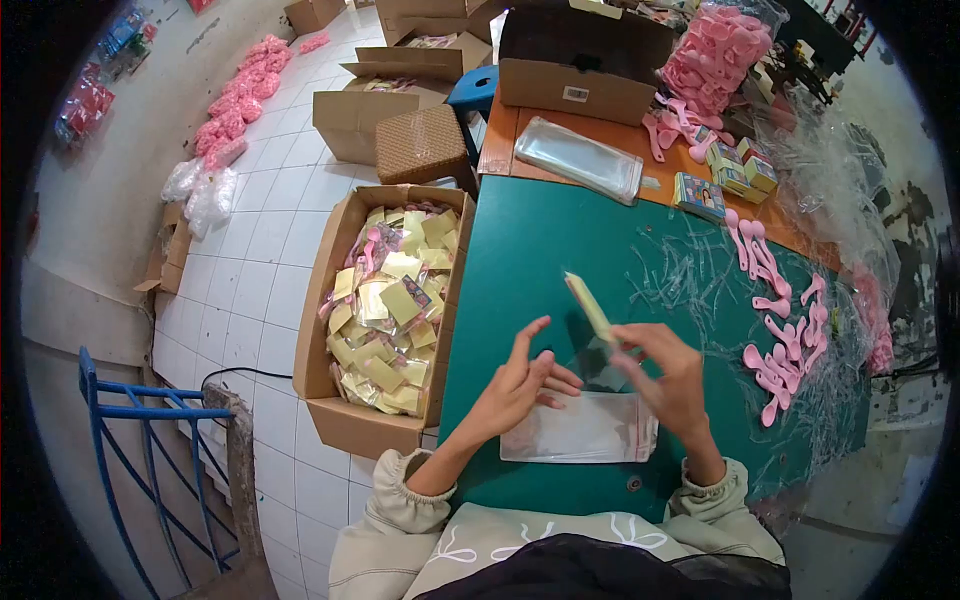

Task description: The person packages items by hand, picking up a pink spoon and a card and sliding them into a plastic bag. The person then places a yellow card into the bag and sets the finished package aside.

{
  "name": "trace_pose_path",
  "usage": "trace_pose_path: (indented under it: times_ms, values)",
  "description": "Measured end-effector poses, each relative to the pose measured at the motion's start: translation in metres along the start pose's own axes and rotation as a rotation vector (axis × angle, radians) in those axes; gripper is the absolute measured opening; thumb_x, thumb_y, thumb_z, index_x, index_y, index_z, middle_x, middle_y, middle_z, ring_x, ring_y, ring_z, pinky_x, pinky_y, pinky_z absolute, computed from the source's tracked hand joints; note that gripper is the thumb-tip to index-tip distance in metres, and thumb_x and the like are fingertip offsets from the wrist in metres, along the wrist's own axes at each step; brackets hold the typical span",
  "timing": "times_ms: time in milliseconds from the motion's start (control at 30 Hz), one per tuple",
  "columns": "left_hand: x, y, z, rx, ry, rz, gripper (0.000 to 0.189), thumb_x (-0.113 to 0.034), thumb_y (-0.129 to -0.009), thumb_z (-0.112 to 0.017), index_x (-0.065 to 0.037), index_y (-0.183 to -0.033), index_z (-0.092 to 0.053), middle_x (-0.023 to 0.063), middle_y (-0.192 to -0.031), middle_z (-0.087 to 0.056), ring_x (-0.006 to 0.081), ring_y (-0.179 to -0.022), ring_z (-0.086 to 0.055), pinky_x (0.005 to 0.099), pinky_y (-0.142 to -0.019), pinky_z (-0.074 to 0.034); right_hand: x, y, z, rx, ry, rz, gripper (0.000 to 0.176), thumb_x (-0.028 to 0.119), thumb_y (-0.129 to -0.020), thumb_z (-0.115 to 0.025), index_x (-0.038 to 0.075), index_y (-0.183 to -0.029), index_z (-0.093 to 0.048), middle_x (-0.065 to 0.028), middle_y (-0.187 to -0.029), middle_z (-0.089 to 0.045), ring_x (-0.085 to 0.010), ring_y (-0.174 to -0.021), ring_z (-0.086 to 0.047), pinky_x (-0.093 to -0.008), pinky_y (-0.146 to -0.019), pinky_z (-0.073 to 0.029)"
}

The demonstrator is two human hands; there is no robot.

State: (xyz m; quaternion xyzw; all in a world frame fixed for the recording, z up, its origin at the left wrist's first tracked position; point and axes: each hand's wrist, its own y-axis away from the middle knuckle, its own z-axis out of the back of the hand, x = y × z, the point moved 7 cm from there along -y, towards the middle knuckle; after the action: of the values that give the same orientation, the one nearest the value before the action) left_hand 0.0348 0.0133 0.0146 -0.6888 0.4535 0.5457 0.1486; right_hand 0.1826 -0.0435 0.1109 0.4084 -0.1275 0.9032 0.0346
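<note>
My right hand (665,375) is closed on a small clear bag, partly blurred, with a pale yellow card (592,308) standing tilted at its far end. Just left of it, my left hand (515,392) has its fingers apart and grips nothing that I can see. Beneath both hands lies a stack of clear plastic bags (575,435) on the green table (540,240). Pink spoons (785,360) are scattered to the right, among clear plastic strips (685,275).
To the left stands a cardboard box (318,365) full of bagged yellow cards. At the back are more clear bags (580,158), small printed card packs (700,195), a big bag of pink spoons (720,55) and an open carton (585,85). A blue metal rack (150,412) stands at far left.
</note>
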Motion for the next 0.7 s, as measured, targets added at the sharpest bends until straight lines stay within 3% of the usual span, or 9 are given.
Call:
trace_pose_path:
  times_ms: [67,100,167,267,367,500,567,667,700]
  values:
    - [0.009,0.004,-0.005,0.048,0.088,0.064,0.059,-0.018,-0.098,-0.037,-0.010,-0.142,0.000,0.0183,-0.101,-0.062,0.0226,-0.092,-0.064,0.0306,-0.072,-0.055,0.015,0.001,-0.019,0.194,0.090,0.153,0.037,0.010,-0.076,-0.068,0.005,-0.111,-0.058,-0.0152,-0.112,-0.057,-0.0267,-0.095,-0.059,-0.0338,-0.079,-0.049]
    - [0.011,0.006,-0.005,0.043,0.073,0.077,0.059,-0.017,-0.098,-0.037,-0.011,-0.142,0.002,0.0188,-0.102,-0.062,0.0233,-0.094,-0.063,0.0314,-0.074,-0.055,0.010,0.006,-0.029,0.294,0.073,0.130,0.043,0.010,-0.075,-0.069,0.006,-0.115,-0.054,-0.0162,-0.119,-0.050,-0.0305,-0.101,-0.055,-0.0372,-0.082,-0.048]
    - [0.016,0.009,-0.003,0.032,0.047,0.098,0.061,-0.014,-0.098,-0.035,-0.013,-0.143,0.005,0.0198,-0.103,-0.061,0.0248,-0.097,-0.063,0.0330,-0.077,-0.055,0.003,0.011,-0.037,0.292,0.056,0.087,0.038,0.010,-0.075,-0.068,0.006,-0.111,-0.056,-0.0155,-0.114,-0.052,-0.0310,-0.098,-0.055,-0.0372,-0.081,-0.047]
    - [0.017,0.014,0.000,0.029,-0.113,0.051,0.059,-0.007,-0.096,-0.035,-0.013,-0.143,0.000,0.0198,-0.104,-0.061,0.0238,-0.097,-0.063,0.0326,-0.079,-0.055,-0.003,0.017,-0.048,0.296,0.077,0.054,0.031,0.009,-0.076,-0.067,0.005,-0.105,-0.057,-0.0146,-0.105,-0.052,-0.0309,-0.094,-0.055,-0.0374,-0.080,-0.047]
    - [0.010,0.017,-0.001,0.056,-0.082,0.059,0.059,-0.003,-0.095,-0.035,-0.014,-0.144,-0.004,0.0193,-0.105,-0.061,0.0225,-0.098,-0.062,0.0326,-0.081,-0.055,0.000,0.017,-0.055,0.300,0.052,0.048,0.025,0.009,-0.076,-0.066,0.003,-0.099,-0.057,-0.0142,-0.100,-0.051,-0.0303,-0.092,-0.054,-0.0377,-0.078,-0.047]
    - [0.012,0.017,-0.003,0.129,-0.022,0.063,0.058,-0.004,-0.095,-0.037,-0.014,-0.144,-0.007,0.0171,-0.103,-0.061,0.0181,-0.094,-0.061,0.0314,-0.081,-0.054,0.006,0.014,-0.061,0.293,0.037,0.116,0.019,0.007,-0.076,-0.068,0.003,-0.092,-0.058,-0.0131,-0.095,-0.050,-0.0282,-0.085,-0.057,-0.0351,-0.071,-0.049]
    - [0.011,0.017,-0.005,0.171,-0.079,0.027,0.058,-0.006,-0.096,-0.038,-0.014,-0.144,-0.007,0.0153,-0.100,-0.061,0.0162,-0.091,-0.061,0.0310,-0.082,-0.053,0.001,0.016,-0.068,0.332,-0.050,0.042,0.019,0.008,-0.075,-0.068,0.002,-0.089,-0.057,-0.0131,-0.093,-0.049,-0.0288,-0.086,-0.055,-0.0353,-0.071,-0.048]
    - [0.012,0.018,-0.006,0.166,-0.005,0.084,0.058,-0.011,-0.098,-0.038,-0.013,-0.145,-0.005,0.0134,-0.110,-0.054,0.0164,-0.095,-0.057,0.0310,-0.088,-0.048,0.005,0.014,-0.068,0.326,-0.048,0.067,0.019,0.007,-0.074,-0.068,0.001,-0.086,-0.055,-0.0133,-0.091,-0.048,-0.0298,-0.086,-0.054,-0.0358,-0.071,-0.048]
    - [0.005,0.020,-0.008,0.133,0.025,0.063,0.057,-0.015,-0.098,-0.037,-0.011,-0.146,-0.006,0.0135,-0.125,-0.044,0.0166,-0.099,-0.055,0.0312,-0.090,-0.046,0.007,0.015,-0.068,0.334,-0.025,0.096,0.019,0.007,-0.074,-0.068,0.000,-0.084,-0.054,-0.0135,-0.091,-0.048,-0.0302,-0.086,-0.053,-0.0360,-0.071,-0.047]
